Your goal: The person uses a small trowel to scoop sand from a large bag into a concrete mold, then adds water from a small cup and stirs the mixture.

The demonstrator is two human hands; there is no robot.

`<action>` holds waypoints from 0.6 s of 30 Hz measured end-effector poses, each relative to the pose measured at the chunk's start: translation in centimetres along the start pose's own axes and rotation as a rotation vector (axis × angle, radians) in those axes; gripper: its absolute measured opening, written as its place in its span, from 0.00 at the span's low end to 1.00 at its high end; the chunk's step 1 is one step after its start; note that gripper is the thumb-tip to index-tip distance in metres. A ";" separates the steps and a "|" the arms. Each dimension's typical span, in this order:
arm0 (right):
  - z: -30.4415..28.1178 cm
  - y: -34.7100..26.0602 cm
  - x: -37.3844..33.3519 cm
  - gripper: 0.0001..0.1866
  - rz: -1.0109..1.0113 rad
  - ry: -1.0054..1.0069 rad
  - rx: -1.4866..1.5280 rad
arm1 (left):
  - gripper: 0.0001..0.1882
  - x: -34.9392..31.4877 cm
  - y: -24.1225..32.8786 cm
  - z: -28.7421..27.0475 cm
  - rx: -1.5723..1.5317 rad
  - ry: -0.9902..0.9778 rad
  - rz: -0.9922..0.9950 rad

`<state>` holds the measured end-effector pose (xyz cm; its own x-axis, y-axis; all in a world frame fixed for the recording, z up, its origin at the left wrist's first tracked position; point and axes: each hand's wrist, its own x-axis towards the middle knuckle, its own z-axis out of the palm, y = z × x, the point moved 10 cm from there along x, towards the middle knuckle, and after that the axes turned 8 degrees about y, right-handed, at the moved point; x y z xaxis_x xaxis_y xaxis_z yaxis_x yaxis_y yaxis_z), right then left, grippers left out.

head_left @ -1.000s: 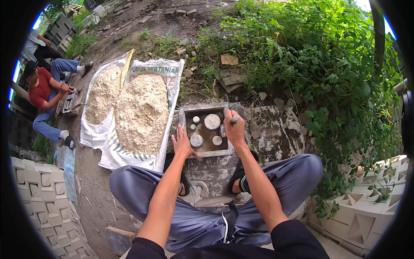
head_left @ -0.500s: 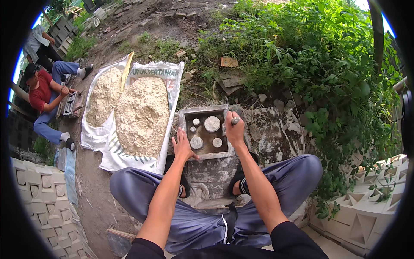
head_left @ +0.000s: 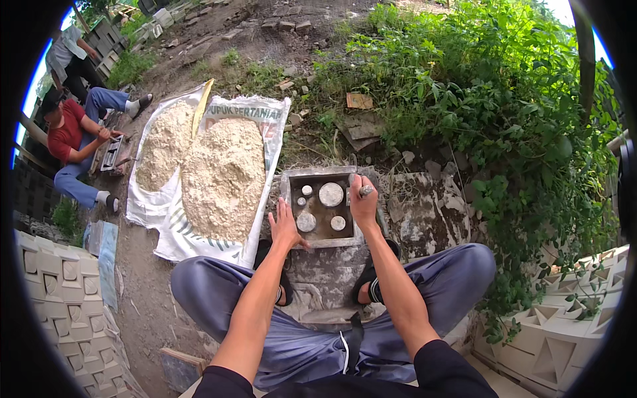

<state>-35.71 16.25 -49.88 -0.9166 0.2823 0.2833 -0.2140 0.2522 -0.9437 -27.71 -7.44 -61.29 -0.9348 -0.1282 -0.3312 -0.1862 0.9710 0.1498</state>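
Observation:
A square mould [head_left: 318, 171] with a grey frame sits on the ground between my feet. Inside it stand several round, pale discs of different sizes; the largest disc [head_left: 331, 195] is at the upper right. My left hand [head_left: 284, 228] rests against the mould's left side near its lower corner, fingers stretched and spread. At the right side, my right hand [head_left: 363, 203] is closed round a grey handle [head_left: 365, 191] whose rounded end shows above the fist. What lies at the handle's other end is hidden by my hand.
Left of the mould, pale powder [head_left: 222, 176] lies heaped on a white sack [head_left: 269, 142]. Farther left a person in a red shirt [head_left: 66, 132] sits working at another mould [head_left: 111, 154]. Patterned pale blocks [head_left: 63, 298] are stacked at lower left. Leafy plants [head_left: 478, 113] fill the right.
The view has shifted slightly, so the mould appears a little farther right. Both hands keep their places on it. The seated person's arms have moved slightly.

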 end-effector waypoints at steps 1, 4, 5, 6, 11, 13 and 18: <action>0.0 0.6 -0.1 0.20 0.033 0.009 0.034 | 0.80 0.0 -0.1 0.4 0.006 -0.016 -0.006; -0.8 -0.7 0.5 0.20 0.068 0.046 0.071 | 0.81 -0.2 -0.6 0.9 0.003 -0.012 -0.005; -0.9 -1.5 0.7 0.20 0.109 0.063 0.094 | 0.81 -0.2 -1.0 1.0 0.010 -0.017 -0.017; -1.8 -2.5 1.4 0.20 0.048 0.083 0.042 | 0.80 -0.3 -0.5 0.5 0.020 -0.008 -0.007; -2.0 -5.3 1.3 0.20 0.140 0.065 0.147 | 0.80 -0.3 -0.7 -0.1 0.021 0.037 -0.007; -0.9 -1.2 0.5 0.20 0.051 -0.020 0.000 | 0.80 0.0 0.1 -0.2 0.001 0.039 0.007; -1.1 0.9 -0.8 0.19 0.125 0.018 0.080 | 0.80 -0.3 -0.3 -0.2 -0.022 0.035 0.004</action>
<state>-34.75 17.29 -50.72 -0.9318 0.3235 0.1646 -0.1250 0.1397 -0.9823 -27.40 -7.75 -61.06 -0.9454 -0.1318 -0.2982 -0.1890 0.9668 0.1719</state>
